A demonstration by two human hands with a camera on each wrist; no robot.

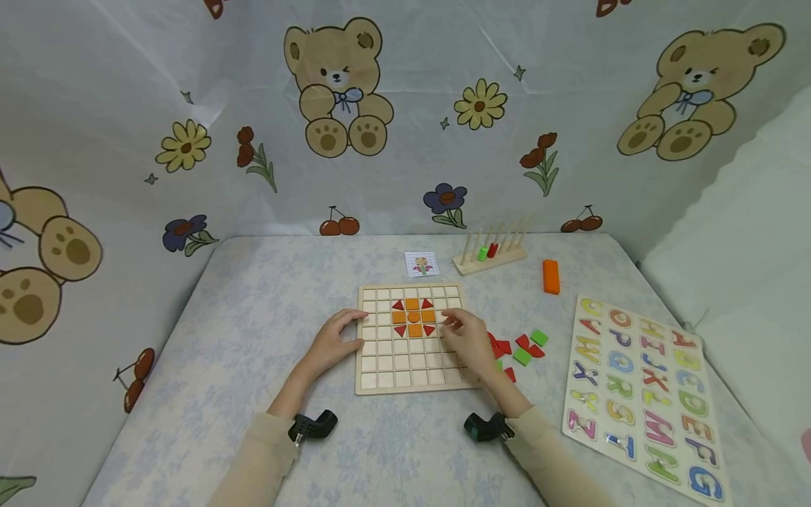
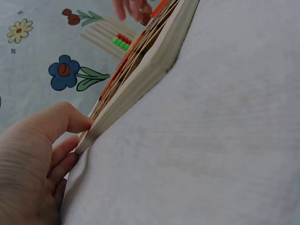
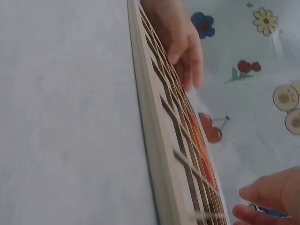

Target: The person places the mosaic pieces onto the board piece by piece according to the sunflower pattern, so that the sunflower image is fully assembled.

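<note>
A wooden grid board (image 1: 386, 366) lies flat on the table. Orange squares (image 1: 412, 303) surround an orange round piece (image 1: 414, 317) in its upper middle, with red triangles (image 1: 398, 305) at the corners of this cluster. My left hand (image 1: 331, 343) rests against the board's left edge, thumb and fingers spread; the left wrist view shows fingertips touching the rim. Above the right part of the board is my right hand (image 1: 467, 339), fingers loosely bent beside the orange and red cluster. In the right wrist view, its thumb and finger (image 3: 262, 190) stand apart with nothing visible between them.
Loose red and green pieces (image 1: 522, 357) lie right of the board, partly behind my right hand. Behind the board are a picture card (image 1: 422, 264) and a peg stand (image 1: 491, 262) with green and red beads. Further right lie an orange block (image 1: 551, 276) and an alphabet board (image 1: 608, 451).
</note>
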